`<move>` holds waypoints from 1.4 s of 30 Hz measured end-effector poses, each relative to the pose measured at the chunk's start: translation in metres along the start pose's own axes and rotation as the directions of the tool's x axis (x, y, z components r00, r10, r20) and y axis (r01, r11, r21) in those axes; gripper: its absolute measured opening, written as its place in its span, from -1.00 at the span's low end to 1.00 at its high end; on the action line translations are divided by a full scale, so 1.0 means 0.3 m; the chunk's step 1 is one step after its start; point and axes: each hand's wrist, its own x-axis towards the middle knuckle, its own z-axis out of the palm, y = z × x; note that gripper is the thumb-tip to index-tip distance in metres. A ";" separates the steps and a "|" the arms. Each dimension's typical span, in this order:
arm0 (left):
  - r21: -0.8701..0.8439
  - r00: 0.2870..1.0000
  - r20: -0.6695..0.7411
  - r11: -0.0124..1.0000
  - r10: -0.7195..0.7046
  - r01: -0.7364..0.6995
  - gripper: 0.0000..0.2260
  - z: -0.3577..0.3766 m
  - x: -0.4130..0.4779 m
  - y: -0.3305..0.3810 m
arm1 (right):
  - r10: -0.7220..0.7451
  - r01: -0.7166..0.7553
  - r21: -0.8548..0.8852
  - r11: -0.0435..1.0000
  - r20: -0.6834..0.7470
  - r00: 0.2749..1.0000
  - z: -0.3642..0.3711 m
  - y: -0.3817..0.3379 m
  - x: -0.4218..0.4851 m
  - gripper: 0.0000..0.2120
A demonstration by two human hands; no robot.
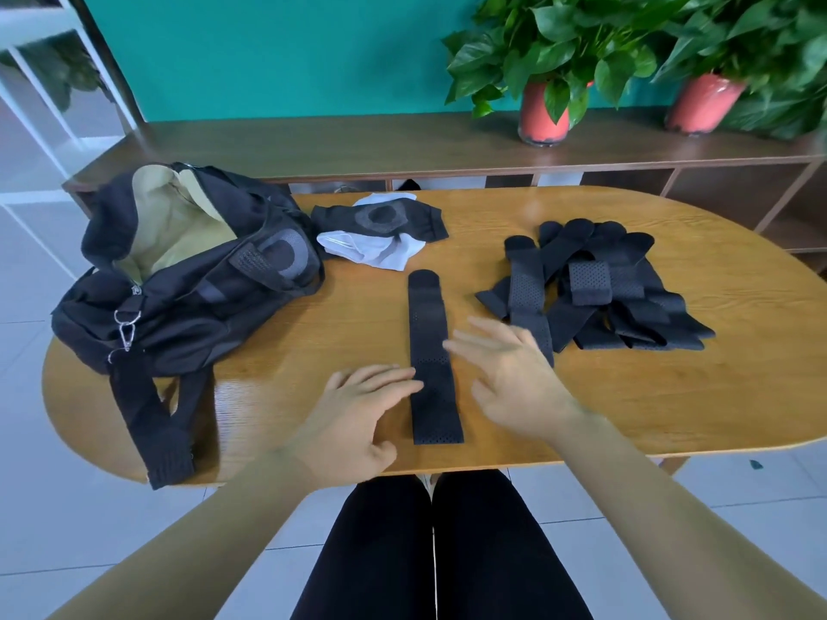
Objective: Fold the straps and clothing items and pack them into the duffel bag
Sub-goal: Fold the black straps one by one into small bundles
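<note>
1 perforated black strap (433, 355) lies flat and lengthwise on the wooden table (671, 396). The left hand (358, 418) presses it with straight fingers; the right hand (510, 373), blurred, hovers spread, holding nothing. It looks light, limp and grippy; pinch its near end to fold.

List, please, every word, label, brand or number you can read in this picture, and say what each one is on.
None: no word, number or logo can be read anywhere.
The bag is plain black with no label showing; its zip pull is too small to tell.
The straps and clothes show only perforations and grey patches, no print.
The pots are plain red.
</note>
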 end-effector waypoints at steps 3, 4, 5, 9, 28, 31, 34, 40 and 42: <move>-0.014 1.000 -0.027 1.000 0.003 -0.003 -0.37 0.038 -0.006 0.024 | 0.020 -0.028 0.141 0.990 0.056 0.998 0.035 -0.050 -0.087 -0.36; -0.037 0.998 -0.055 0.999 -0.023 0.021 -0.42 0.047 -0.004 0.032 | 0.044 -0.056 0.185 0.981 0.069 0.997 0.048 -0.063 -0.107 -0.35; -0.066 0.995 -0.085 0.996 -0.057 0.051 -0.48 0.053 -0.001 0.042 | 0.077 -0.095 0.221 0.971 0.089 0.993 0.063 -0.070 -0.122 -0.34; -0.240 0.942 -0.215 0.948 -0.260 0.207 -0.73 0.082 0.021 0.059 | 0.223 -0.225 0.347 0.911 0.048 0.974 0.119 -0.071 -0.133 -0.43; -0.404 0.716 -0.358 0.791 -0.600 0.461 -0.74 0.148 0.089 0.105 | 0.576 -0.427 0.421 0.801 -0.342 0.743 0.234 -0.118 -0.030 -0.84; -0.377 0.736 -0.345 0.804 -0.582 0.460 -0.67 0.152 0.091 0.104 | 0.544 -0.430 0.349 0.833 -0.374 0.751 0.252 -0.104 -0.028 -0.84; -0.352 0.756 -0.333 0.818 -0.564 0.455 -0.61 0.160 0.086 0.097 | 0.524 -0.430 0.304 0.850 -0.401 0.751 0.260 -0.100 -0.027 -0.81; -0.167 0.842 -0.346 0.910 -0.414 0.379 -0.67 0.171 0.076 0.092 | 0.496 -0.443 0.223 0.868 -0.374 0.784 0.269 -0.093 -0.031 -0.70; -0.044 0.890 -0.320 0.944 -0.324 0.328 -0.70 0.166 0.071 0.090 | 0.458 -0.422 0.177 0.889 -0.385 0.802 0.277 -0.090 -0.034 -0.76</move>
